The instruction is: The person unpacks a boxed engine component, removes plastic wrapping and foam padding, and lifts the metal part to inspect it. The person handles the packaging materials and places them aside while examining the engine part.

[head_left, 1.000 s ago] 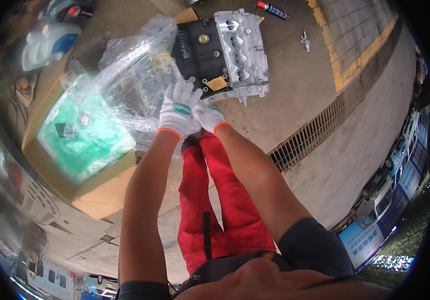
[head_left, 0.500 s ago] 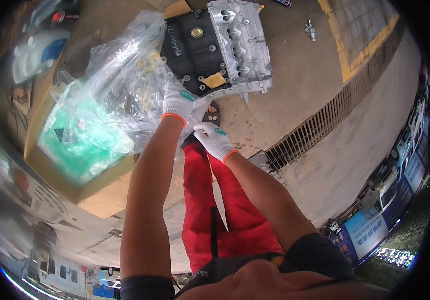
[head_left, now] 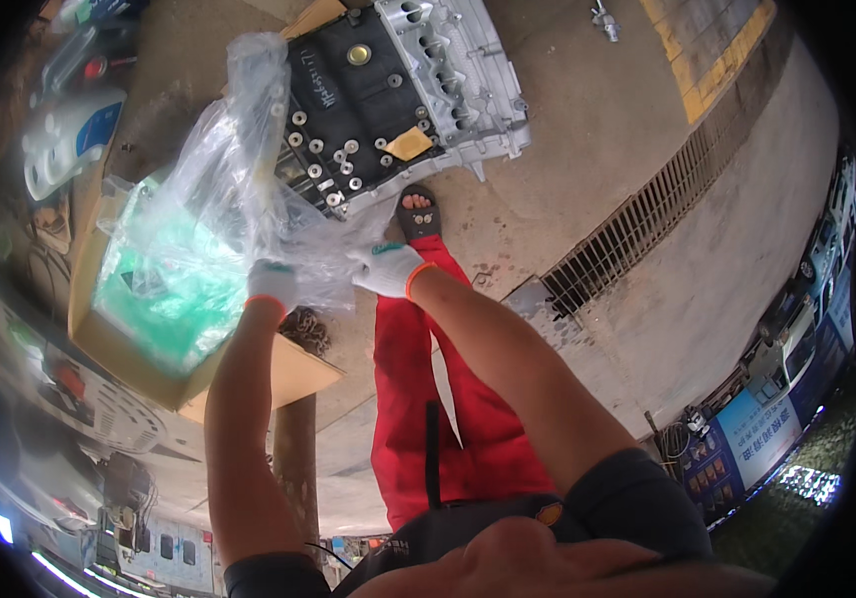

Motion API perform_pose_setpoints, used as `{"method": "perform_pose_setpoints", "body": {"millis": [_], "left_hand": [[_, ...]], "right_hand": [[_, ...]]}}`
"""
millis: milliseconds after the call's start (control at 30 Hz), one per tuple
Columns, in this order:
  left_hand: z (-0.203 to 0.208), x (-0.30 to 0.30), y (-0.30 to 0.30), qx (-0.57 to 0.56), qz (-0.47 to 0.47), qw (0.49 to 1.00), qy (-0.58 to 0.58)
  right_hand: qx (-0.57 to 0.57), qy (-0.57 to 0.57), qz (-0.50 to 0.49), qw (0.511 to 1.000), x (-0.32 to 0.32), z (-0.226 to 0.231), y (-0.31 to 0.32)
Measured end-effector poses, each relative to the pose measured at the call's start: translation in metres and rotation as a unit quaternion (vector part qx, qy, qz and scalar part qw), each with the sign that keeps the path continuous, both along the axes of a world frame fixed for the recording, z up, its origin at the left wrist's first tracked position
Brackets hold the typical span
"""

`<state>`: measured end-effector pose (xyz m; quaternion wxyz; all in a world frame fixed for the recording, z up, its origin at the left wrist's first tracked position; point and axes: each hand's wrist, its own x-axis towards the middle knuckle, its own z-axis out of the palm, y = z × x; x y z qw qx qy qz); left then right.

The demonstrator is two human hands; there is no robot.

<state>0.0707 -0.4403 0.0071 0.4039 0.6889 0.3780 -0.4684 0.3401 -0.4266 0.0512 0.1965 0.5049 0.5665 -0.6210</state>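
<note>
A large clear plastic bag [head_left: 219, 149] drapes from the engine's left side toward me. My left hand [head_left: 274, 282], in a white knit glove with an orange cuff, is closed on the bag's near edge beside an open cardboard box. My right hand [head_left: 386, 269], gloved alike, pinches the bag's right part in front of my foot. Just beyond stands an engine [head_left: 368, 90], with a black side carrying several round metal bosses, a yellow patch [head_left: 409, 145] and a silver cylinder head. Plastic hides the engine's lower left edge.
The cardboard box [head_left: 249, 384] at left holds green-tinted plastic wrapping [head_left: 164, 309]. White jugs [head_left: 74, 140] stand behind it. A drain grate [head_left: 647, 224] crosses the floor at right, and a small metal part [head_left: 605, 20] lies at the far right. My sandalled foot [head_left: 418, 212] is near the engine.
My left hand has moved left and toward me, pulling the bag off part of the engine's black side. My right hand has shifted left and now holds the bag.
</note>
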Motion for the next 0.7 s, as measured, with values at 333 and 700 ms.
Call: {"method": "perform_pose_setpoints", "body": {"millis": [333,700], "left_hand": [[-0.007,-0.025,0.037,0.106,0.214,0.967,0.09],[-0.006,0.028,0.154,0.378,-0.005,0.925,0.032]], "right_hand": [[-0.013,-0.21,-0.056,0.976,0.165,-0.017,-0.015],[-0.099,-0.03,-0.222,0.97,0.125,0.052,-0.07]]}}
